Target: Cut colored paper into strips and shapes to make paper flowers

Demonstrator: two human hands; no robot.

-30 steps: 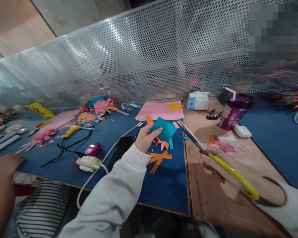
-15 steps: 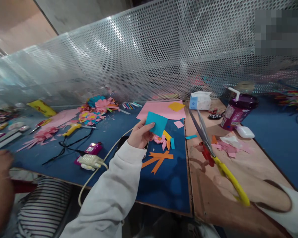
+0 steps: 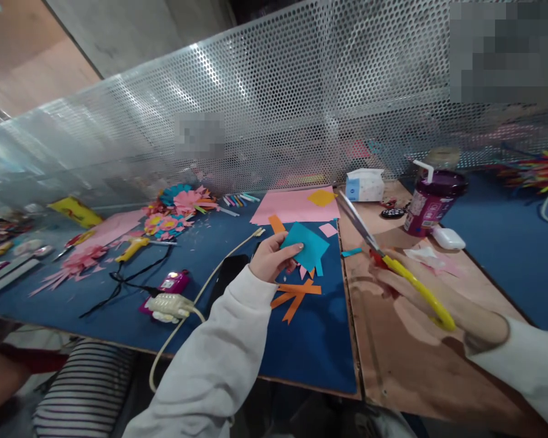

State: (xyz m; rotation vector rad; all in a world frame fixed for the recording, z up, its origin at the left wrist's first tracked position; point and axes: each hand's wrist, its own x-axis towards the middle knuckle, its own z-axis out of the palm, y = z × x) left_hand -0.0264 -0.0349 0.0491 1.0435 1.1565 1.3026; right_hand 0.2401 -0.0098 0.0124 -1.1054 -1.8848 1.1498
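Observation:
My left hand (image 3: pixel 274 257) pinches a square piece of blue paper (image 3: pixel 308 243) between thumb and fingers, above the blue table. In my right hand (image 3: pixel 402 286) is a pair of scissors (image 3: pixel 369 240) with yellow and red handles; its blades point up and left, close together. Beneath the blue paper, small pink and orange pieces partly show. Just below my left hand lie crossed orange paper strips (image 3: pixel 296 292) with notched ends. Pink paper (image 3: pixel 283 205) with a yellow paper piece (image 3: pixel 322 198) on it lies behind.
A purple cup with a straw (image 3: pixel 432 204), a white case (image 3: pixel 450 238) and a tissue pack (image 3: pixel 364 185) stand to the right. Left are paper flowers (image 3: pixel 178 207), a yellow glue gun (image 3: pixel 134 248), a power strip (image 3: pixel 171 302) and a cable. Someone's striped clothing (image 3: pixel 82 389) shows lower left.
My left hand has moved right and slightly down with the blue paper. The scissors in my right hand have come slightly left and up, their blades now closer together.

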